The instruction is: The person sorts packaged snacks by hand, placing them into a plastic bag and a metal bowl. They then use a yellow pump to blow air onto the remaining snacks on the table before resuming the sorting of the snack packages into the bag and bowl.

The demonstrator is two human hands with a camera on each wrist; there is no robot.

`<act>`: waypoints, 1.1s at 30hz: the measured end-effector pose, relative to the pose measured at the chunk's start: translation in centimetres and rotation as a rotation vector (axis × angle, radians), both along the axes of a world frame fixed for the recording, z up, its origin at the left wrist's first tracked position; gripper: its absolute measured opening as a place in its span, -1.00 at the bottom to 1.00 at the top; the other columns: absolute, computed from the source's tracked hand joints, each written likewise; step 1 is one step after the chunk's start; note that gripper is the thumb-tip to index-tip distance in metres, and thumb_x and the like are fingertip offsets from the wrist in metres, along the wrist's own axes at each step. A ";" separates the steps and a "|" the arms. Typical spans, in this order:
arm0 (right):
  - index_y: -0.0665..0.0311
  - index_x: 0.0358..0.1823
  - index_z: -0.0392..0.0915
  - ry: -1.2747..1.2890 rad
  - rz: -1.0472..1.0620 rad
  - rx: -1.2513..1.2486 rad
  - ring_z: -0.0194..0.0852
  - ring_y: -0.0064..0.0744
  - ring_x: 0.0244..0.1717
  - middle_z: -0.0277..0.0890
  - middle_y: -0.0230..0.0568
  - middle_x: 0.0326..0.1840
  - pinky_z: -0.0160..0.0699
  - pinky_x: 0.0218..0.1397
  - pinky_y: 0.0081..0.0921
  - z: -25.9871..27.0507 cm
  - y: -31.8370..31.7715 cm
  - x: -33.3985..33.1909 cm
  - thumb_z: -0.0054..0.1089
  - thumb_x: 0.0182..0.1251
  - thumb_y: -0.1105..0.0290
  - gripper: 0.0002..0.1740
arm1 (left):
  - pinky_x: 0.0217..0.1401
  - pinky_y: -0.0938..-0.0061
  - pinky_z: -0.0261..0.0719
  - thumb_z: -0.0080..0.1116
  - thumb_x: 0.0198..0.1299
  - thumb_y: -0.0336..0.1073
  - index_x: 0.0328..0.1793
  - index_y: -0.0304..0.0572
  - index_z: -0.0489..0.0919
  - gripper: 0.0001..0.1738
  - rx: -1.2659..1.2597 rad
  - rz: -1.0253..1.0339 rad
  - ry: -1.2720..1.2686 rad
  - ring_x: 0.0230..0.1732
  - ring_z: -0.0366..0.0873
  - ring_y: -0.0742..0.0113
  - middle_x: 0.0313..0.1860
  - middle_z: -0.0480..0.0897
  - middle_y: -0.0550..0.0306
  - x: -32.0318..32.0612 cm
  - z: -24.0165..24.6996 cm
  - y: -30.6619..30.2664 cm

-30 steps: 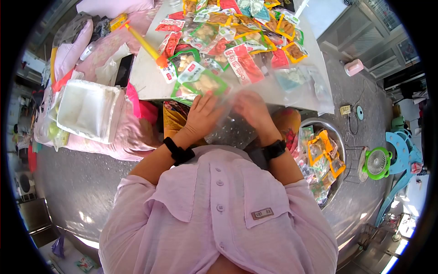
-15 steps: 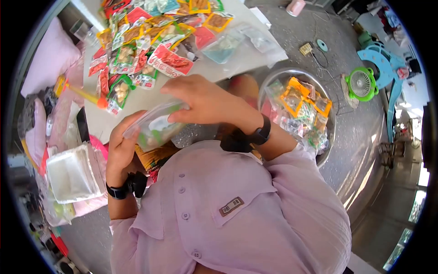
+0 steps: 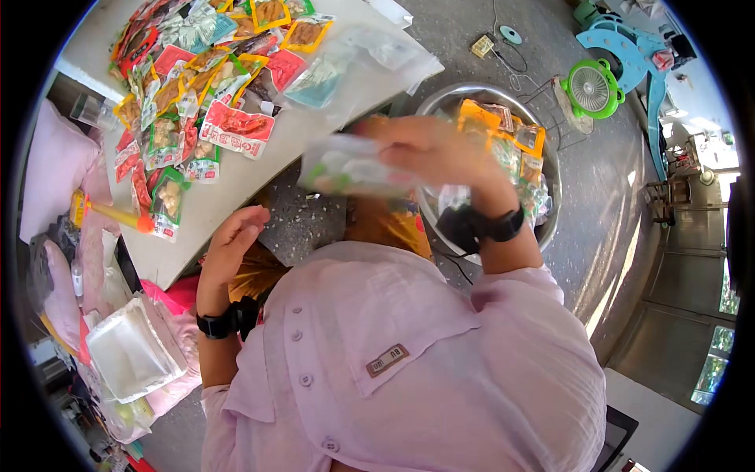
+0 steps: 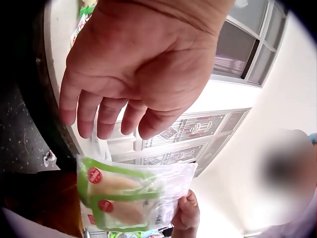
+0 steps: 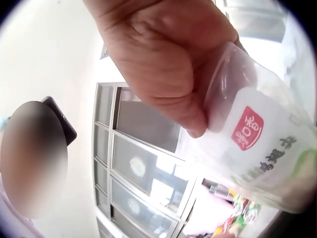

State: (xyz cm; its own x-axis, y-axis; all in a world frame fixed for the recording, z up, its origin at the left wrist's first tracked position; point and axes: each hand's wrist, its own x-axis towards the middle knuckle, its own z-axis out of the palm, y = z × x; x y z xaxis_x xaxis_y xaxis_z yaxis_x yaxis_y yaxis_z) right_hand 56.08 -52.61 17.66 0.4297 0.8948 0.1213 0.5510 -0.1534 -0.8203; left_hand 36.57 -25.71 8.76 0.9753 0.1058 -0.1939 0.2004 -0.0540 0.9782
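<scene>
The right hand (image 3: 440,153) pinches a clear bag (image 3: 350,167) holding green-edged food packets, over the lap beside the metal basin; both are blurred in the head view. Up close in the right wrist view, the thumb presses the edge of the bag (image 5: 267,134), which shows a white label with a red logo. In the left wrist view two green-framed packets show through the bag (image 4: 129,193). The left hand (image 3: 230,245) is near the table's front edge, apart from the bag, its fingers relaxed and holding nothing (image 4: 143,64).
A metal basin (image 3: 553,216) of packets stands on the right. On the table (image 3: 259,177) lie a pile of colourful packets (image 3: 236,130), a large clear plastic bag (image 3: 366,67) and a yellow stick (image 3: 118,214). A white foam box (image 3: 134,350) is at left, a green fan (image 3: 591,88) at right.
The right hand has carried the bag rightward toward the basin. The left hand has let go of it and stays at the left. The head view has turned toward the basin side.
</scene>
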 end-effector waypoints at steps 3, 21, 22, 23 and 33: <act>0.32 -0.34 0.42 0.058 -0.237 0.082 0.33 -0.60 -0.41 0.36 -0.32 -0.51 0.30 -0.32 -0.66 -1.3 -5.3 3.6 0.03 0.08 0.44 -0.87 | 0.01 0.57 0.30 -0.09 0.13 -0.35 0.04 -0.30 0.35 -0.66 0.059 0.009 0.107 -0.08 0.37 0.42 -0.13 0.46 0.16 -0.4 -4.1 1.2; 0.32 -0.52 0.42 -0.383 -0.861 -0.497 0.45 -0.16 -0.49 0.44 0.02 -0.55 0.38 -0.41 -0.32 -21.8 -21.4 15.7 -0.07 0.03 0.36 -0.83 | 0.02 0.59 0.27 -0.06 0.15 -0.24 0.01 -0.34 0.38 -0.63 0.164 0.063 0.466 -0.06 0.34 0.45 -0.12 0.47 0.16 -4.9 -15.2 3.4; 0.31 -0.50 0.42 -0.418 -0.875 -0.468 0.45 -0.10 -0.48 0.43 0.04 -0.53 0.38 -0.40 -0.29 -21.9 -21.3 16.2 -0.08 0.03 0.35 -0.83 | 0.02 0.59 0.27 -0.07 0.15 -0.24 0.01 -0.34 0.38 -0.64 0.159 0.070 0.476 -0.06 0.34 0.44 -0.12 0.47 0.16 -5.0 -15.2 3.3; 0.30 -0.48 0.41 -0.453 -0.889 -0.438 0.44 -0.05 -0.47 0.43 0.07 -0.51 0.38 -0.40 -0.26 -21.9 -21.3 16.4 -0.09 0.04 0.34 -0.83 | -0.06 0.60 0.29 -0.06 0.14 -0.22 0.02 -0.30 0.38 -0.63 0.161 0.065 0.454 -0.13 0.34 0.47 -0.16 0.46 0.20 -5.1 -15.7 3.6; 0.20 -0.39 0.43 -0.412 -0.633 -0.973 0.46 0.00 -0.27 0.49 -0.07 -0.38 0.41 -0.24 -0.16 -28.2 -16.0 6.4 -0.19 0.06 0.42 -0.83 | -0.07 0.59 0.30 -0.06 0.13 -0.22 0.02 -0.29 0.37 -0.63 0.170 0.093 0.437 -0.15 0.35 0.44 -0.18 0.46 0.19 -5.9 -17.2 4.2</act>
State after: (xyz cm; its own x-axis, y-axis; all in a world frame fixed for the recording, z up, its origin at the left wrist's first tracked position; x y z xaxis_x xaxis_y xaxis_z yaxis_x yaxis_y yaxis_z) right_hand 62.48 -68.64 -10.49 0.9078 0.3364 -0.2505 0.3480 -0.9375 0.0021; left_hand 30.69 -21.49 -8.45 0.7913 0.2542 -0.5561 0.6024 -0.1683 0.7803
